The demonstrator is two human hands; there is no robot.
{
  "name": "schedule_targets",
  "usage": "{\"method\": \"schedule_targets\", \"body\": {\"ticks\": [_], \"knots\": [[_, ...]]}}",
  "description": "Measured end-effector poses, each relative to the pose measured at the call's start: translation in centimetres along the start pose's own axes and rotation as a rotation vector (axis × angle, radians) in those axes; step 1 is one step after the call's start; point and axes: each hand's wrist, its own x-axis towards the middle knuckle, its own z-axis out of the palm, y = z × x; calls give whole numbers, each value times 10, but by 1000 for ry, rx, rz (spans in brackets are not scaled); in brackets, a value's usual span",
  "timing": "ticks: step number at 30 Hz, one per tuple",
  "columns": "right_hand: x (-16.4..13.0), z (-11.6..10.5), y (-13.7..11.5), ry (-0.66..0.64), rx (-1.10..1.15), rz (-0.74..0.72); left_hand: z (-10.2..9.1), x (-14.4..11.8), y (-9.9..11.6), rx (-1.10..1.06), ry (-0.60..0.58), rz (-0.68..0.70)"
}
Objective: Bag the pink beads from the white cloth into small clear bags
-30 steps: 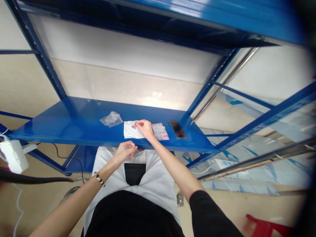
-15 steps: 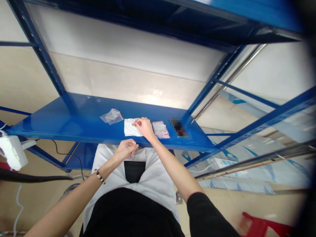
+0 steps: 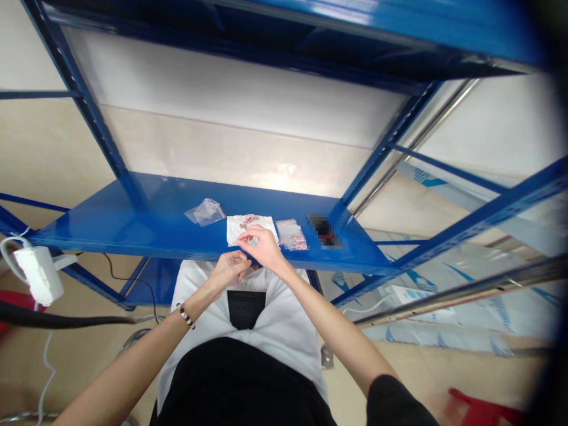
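Note:
At the shelf's front edge my left hand (image 3: 228, 269) is closed on a clear plastic bag (image 3: 231, 260), partly hidden by the fingers. Just above and to the right of it, my right hand (image 3: 261, 244) has thumb and fingertips pinched together; whatever they hold is too small to make out. Under that hand lies a crumpled white sheet (image 3: 233, 226), bearing a cluster of small pink and gold pieces (image 3: 249, 220). Right of the sheet is a zip bag (image 3: 291, 234) with pink pieces inside. To the left are several flat clear bags (image 3: 206, 212).
The blue metal shelf (image 3: 155, 204) runs across in front of me, with another shelf (image 3: 266, 41) overhead. A blurred-out dark object (image 3: 325, 229) lies at the right. A white power adapter (image 3: 39, 275) hangs at the left. A red stool (image 3: 481, 408) stands low right.
My right hand has drawn back from the pink pieces toward my left hand, uncovering them on the sheet. My left hand stays closed in nearly the same place. The view has shifted slightly.

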Motion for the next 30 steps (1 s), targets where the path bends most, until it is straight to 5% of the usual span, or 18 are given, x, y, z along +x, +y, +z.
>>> {"method": "schedule_targets", "body": {"ticks": [5, 11, 18, 30], "knots": [[-21, -6, -12, -131, -16, -24, 2, -3, 1, 29, 0, -20], [6, -6, 34, 88, -97, 180, 2, -3, -3, -19, -18, -21], [30, 17, 63, 172, -276, 317, 1, 1, -3, -35, -5, -18], [28, 22, 65, 109, -487, 187, 0, -2, 0, -116, -7, -35]]}}
